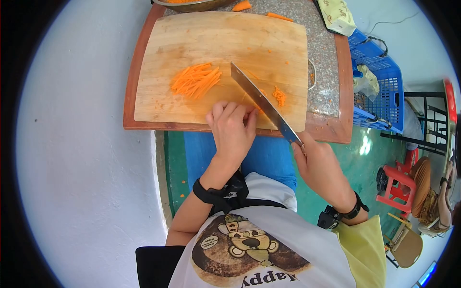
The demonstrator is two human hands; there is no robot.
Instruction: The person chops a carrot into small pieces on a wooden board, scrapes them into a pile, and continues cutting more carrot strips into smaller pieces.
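On cutting board [221, 38], left hand [231, 126] curled, right gripping knife [266, 104]

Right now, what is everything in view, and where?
Table: one, speckled grey, centre.
Cutting board: one, wooden, on table.
Carrot strips: one pile, orange, board's left.
Carrot bits: one small heap, orange, board's right.
Carrot pieces: two, orange, beyond board.
Bowl: one, metallic, top edge.
Knife: one, grey, over board.
Crate: at least one, blue, right.
Stool: at least one, red, right.
Chair: one, tan, lower right.
Other person: one, partly visible, right edge.
Left hand: one, bare, board's near edge.
Right hand: one, bare, gripping knife.
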